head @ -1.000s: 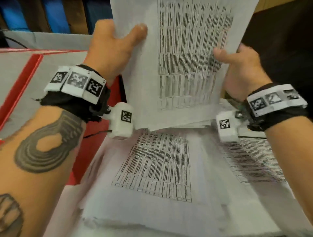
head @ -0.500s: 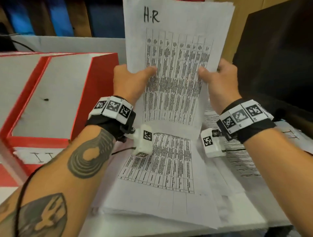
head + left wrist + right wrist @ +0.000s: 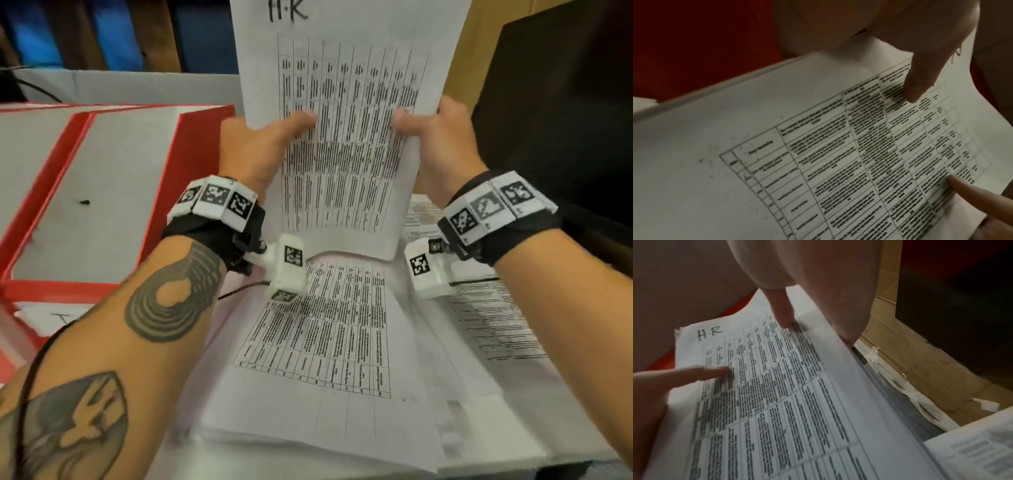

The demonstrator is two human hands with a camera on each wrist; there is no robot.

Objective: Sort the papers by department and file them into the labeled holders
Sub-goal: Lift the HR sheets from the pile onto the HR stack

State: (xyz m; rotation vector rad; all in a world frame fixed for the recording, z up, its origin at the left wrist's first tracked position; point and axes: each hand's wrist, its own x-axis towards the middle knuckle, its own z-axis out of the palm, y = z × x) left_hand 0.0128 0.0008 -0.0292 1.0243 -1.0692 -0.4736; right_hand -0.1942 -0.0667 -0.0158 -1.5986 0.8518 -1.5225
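Note:
A printed sheet [image 3: 346,137] with a table and "H.R" handwritten at its top stands upright in front of me. My left hand [image 3: 260,150] pinches its left edge, thumb on the front; my right hand [image 3: 435,144] pinches its right edge the same way. The left wrist view shows the sheet [image 3: 818,154] with both thumbs lying on it, and the right wrist view shows the sheet [image 3: 766,386] with the "H-R" mark. Below the hands lies a loose stack of printed papers [image 3: 325,342]. A red-edged white holder [image 3: 102,192] stands to the left, with a handwritten label [image 3: 58,318] on its front.
More printed sheets [image 3: 489,308] spread out at the right of the stack. A dark panel [image 3: 565,120] rises at the right, beside a cardboard surface [image 3: 920,369]. Blue and dark upright shapes [image 3: 113,34] line the back. A black cable [image 3: 30,377] runs along my left forearm.
Both hands drew the held sheet lower and nearer, so its "H.R" heading came into view; the thumbs keep their pinch on the two side edges.

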